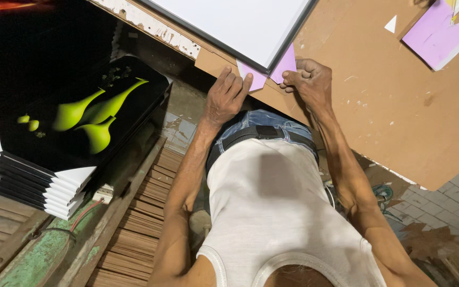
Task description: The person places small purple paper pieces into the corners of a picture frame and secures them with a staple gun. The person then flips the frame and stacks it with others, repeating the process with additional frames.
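Lilac corner protector (285, 65), perhaps paper
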Motion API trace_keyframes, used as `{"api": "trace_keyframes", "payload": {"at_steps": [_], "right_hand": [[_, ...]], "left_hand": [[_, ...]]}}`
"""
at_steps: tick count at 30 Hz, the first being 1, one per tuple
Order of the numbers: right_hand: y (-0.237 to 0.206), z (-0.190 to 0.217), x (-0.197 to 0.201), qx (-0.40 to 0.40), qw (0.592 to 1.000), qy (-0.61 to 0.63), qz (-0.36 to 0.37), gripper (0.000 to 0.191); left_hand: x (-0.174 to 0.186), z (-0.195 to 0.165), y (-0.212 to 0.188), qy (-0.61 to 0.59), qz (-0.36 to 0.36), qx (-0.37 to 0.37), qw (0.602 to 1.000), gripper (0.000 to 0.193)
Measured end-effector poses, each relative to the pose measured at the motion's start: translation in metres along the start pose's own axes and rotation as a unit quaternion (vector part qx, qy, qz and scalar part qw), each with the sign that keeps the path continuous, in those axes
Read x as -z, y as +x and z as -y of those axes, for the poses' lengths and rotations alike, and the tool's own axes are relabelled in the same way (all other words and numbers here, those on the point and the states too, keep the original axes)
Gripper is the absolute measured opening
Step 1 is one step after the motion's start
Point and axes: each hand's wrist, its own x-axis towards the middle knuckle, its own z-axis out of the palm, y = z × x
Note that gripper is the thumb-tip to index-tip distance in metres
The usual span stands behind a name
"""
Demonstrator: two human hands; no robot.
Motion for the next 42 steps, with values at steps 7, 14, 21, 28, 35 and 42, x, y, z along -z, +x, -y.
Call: {"api": "trace_keyframes", "payload": {"at_steps": [7, 14, 21, 28, 35, 42], "right_hand": [[0.009, -0.001, 0.004, 0.001, 0.999, -0.034, 0.016, 0.020], [0.009, 0.000, 0.006, 0.030, 0.998, -0.052, 0.028, 0.033], [0.002, 0.012, 0.004, 0.019, 0.998, -0.038, 0.056, 0.046], [0.005, 0.023, -0.001, 0.022, 0.997, 0.013, 0.074, 0.031], [0.020, 0.036, -0.026, -0.020, 0.993, -0.110, -0.048, 0.019], [0.010, 0.020, -0.030, -0.030, 0.995, -0.011, -0.094, 0.017]], "left_hand": [[-0.003, 0.004, 0.000, -0.027, -0.003, 0.006, 1.000, 0.046], [-0.003, 0.004, 0.004, -0.032, -0.017, -0.002, 0.999, 0.040], [0.006, 0.008, 0.019, -0.040, -0.006, -0.012, 0.999, 0.023], [0.021, 0.019, 0.041, -0.043, -0.004, -0.060, 0.997, 0.021], [0.022, 0.044, 0.081, -0.120, 0.025, -0.133, 0.984, 0.016], [0.005, 0.043, 0.110, -0.271, 0.159, 0.070, 0.947, 0.006]]}}
